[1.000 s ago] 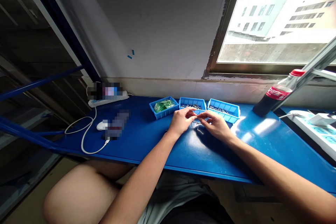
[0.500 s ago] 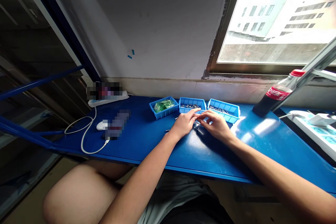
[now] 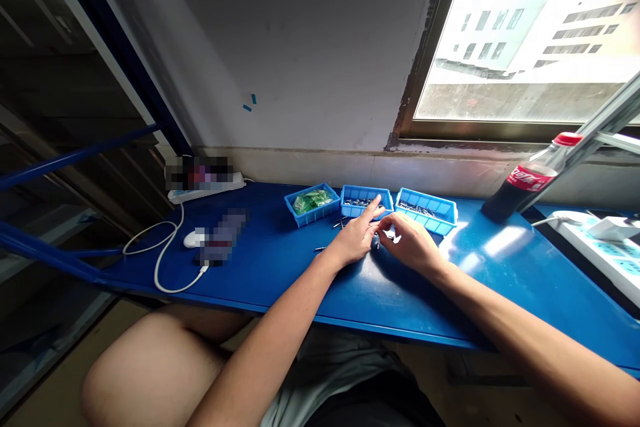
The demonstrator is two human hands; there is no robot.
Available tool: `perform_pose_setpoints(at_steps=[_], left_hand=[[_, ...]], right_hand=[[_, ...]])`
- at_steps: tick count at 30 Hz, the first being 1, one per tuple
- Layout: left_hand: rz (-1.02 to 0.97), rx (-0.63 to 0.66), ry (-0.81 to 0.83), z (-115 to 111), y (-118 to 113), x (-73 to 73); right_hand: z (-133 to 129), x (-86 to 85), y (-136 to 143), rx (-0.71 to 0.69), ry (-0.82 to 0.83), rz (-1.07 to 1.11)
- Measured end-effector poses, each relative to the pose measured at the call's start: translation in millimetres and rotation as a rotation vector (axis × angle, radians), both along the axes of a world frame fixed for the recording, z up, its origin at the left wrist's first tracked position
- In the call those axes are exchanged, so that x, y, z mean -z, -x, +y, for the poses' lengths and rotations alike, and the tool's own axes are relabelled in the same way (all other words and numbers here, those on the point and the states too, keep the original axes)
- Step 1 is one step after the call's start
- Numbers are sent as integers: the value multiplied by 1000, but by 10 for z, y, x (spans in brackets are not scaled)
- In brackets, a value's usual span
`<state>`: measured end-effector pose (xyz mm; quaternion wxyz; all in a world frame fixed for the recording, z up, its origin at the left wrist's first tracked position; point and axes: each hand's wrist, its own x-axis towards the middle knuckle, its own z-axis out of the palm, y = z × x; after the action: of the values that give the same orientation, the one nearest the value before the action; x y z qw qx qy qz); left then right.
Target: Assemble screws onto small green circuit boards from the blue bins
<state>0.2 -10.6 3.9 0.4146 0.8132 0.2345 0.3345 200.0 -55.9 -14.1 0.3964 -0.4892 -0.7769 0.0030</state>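
My left hand (image 3: pixel 356 238) is over the table in front of the middle bin, index finger raised and pointing toward that bin, the other fingers bent. My right hand (image 3: pixel 409 238) has its thumb and fingertips pinched together, meeting the fingers of my left hand. Whatever sits between the fingertips is too small to make out. Small metal pieces show on the table below the hands, and a thin metal pin-like piece (image 3: pixel 320 249) lies left of my left wrist. Behind the hands, the middle blue bin (image 3: pixel 367 192) holds small metal parts.
A left blue bin (image 3: pixel 300 219) holds green packets, and a right blue bin (image 3: pixel 443 223) holds thin metal pieces. A cola bottle (image 3: pixel 530 177) leans by the window. Power strips (image 3: pixel 595 240) and a white cable (image 3: pixel 167 290) lie on the blue table (image 3: pixel 280 273).
My left index finger has lifted away from the other fingers. My right fingertips have drawn slightly down and into a tighter pinch.
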Motion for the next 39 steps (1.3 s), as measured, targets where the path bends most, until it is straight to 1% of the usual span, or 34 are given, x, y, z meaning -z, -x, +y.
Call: perform_pose_setpoints(at_steps=[2,4,7,9,11,15,17,19,22,26,28,31,33,36,39], left_hand=[[-3,-13,-2,-9,-14,-2],[-41,3,31,-17,-34,7],[-125,32,92,-23,-60,32],[-152,8,83,-22,-62,38],[-125,-57,14,-17,-48,23],[21,-231,-180,-20,0,-45],[72,-295,-231,-31,17,-67],[93,-345,-245,-41,24,-70],[93,-363,-203,-46,24,-57],[33,-241,-135,-41,24,-79],[-10,-215,-113,-43,27,-110],[-51,-260,-73,-46,31,-144],[-74,-293,-38,-37,30,-142],[-127,-323,38,3,22,-105],[-184,-324,93,56,13,-59]], right_hand=[[-3,-2,10,40,-47,-68],[-3,-6,19,64,-63,-77],[-5,-19,24,39,-20,30],[-12,-36,19,11,30,135],[-21,-59,11,13,62,214],[-37,-103,11,71,75,292],[-41,-114,19,83,76,301],[-41,-114,26,81,82,303],[-36,-104,21,72,84,310],[-30,-113,9,5,63,316],[-28,-125,10,-39,53,324],[-15,-122,12,-61,34,320],[-4,-101,11,-67,32,315],[2,-82,16,-106,61,347],[-18,-107,39,-148,114,410]])
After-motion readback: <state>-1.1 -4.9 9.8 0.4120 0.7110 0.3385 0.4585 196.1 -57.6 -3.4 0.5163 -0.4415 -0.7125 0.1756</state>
